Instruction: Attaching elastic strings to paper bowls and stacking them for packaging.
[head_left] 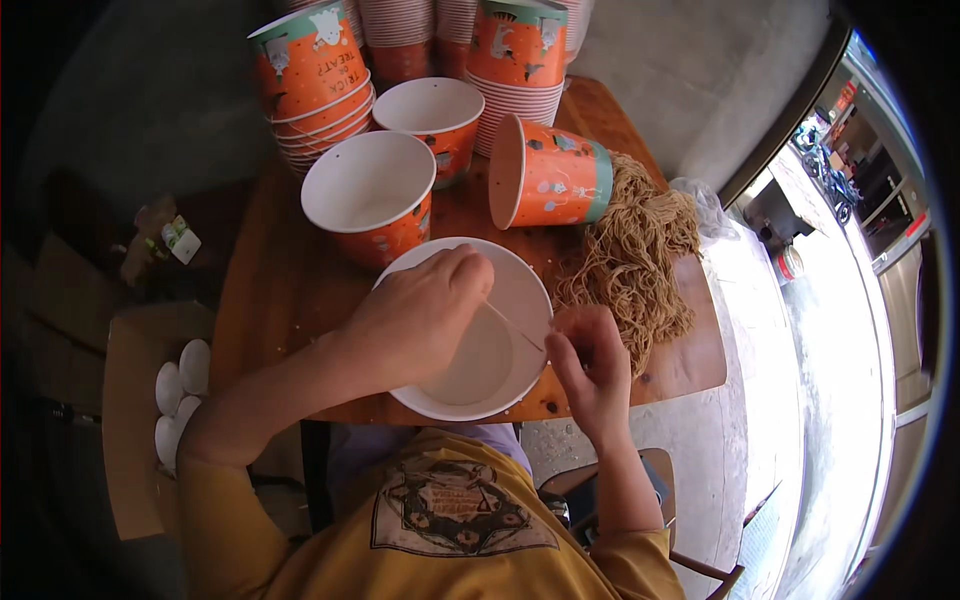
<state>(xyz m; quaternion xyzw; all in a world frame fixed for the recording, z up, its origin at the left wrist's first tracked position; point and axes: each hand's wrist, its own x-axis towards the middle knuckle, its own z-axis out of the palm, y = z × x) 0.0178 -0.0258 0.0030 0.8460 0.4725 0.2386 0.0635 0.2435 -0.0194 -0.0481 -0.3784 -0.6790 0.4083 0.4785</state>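
Directly in front of me a white-lined paper bucket [525,275] stands at the table's near edge, its open top facing up. My left hand [430,315] is closed above it, the fingers pinching one end of a thin string [511,324]. Stretched slantwise over the bucket's mouth, the string runs down to my right hand [592,358]. That hand is at the bucket's right rim, thumb and fingers closed around the string's other end. A tangled bundle of tan strings [645,255] lies just beyond my right hand.
Two orange patterned buckets [385,235] [455,140] stand open behind, and another bucket [552,175] lies on its side. Tall bucket stacks [310,85] line the back of the wooden table [270,310]. On the lower left, a cardboard box [135,370] holds several white round items.
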